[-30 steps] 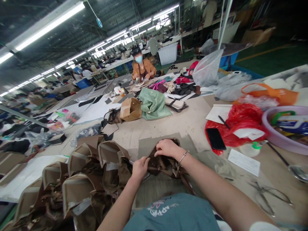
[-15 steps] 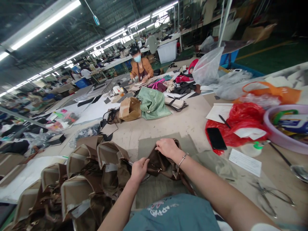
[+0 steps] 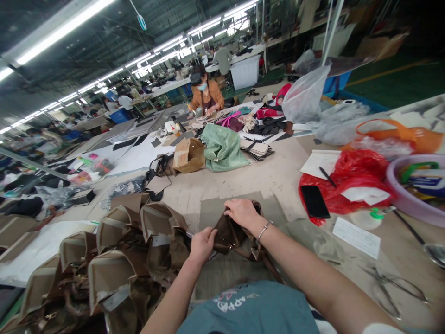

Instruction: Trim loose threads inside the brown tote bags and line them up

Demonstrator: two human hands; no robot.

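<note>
Between my hands is a dark brown bag (image 3: 227,235) with small gold-coloured metal fittings, lying on a grey-green sheet (image 3: 212,211) on the table. My left hand (image 3: 202,246) pinches its left edge between thumb and fingers. My right hand (image 3: 241,214), with a bracelet at the wrist, is closed over the upper edge, its fingertips partly hidden against the bag. A brown strap (image 3: 273,266) hangs from the bag's right side towards me. Close to my left forearm stand several similar brown bags (image 3: 114,273) with stiff, light-edged openings.
On the right lie scissors (image 3: 387,283), a written paper slip (image 3: 358,236), a black phone (image 3: 314,202), a red plastic bag (image 3: 361,171) and a purple basin (image 3: 399,181). Ahead are a green sack (image 3: 222,148) and a cardboard box (image 3: 187,155). A co-worker (image 3: 206,95) sits across the table.
My hands keep almost the same hold on the brown bag. The view has shifted slightly, and the co-worker's head has tilted further down.
</note>
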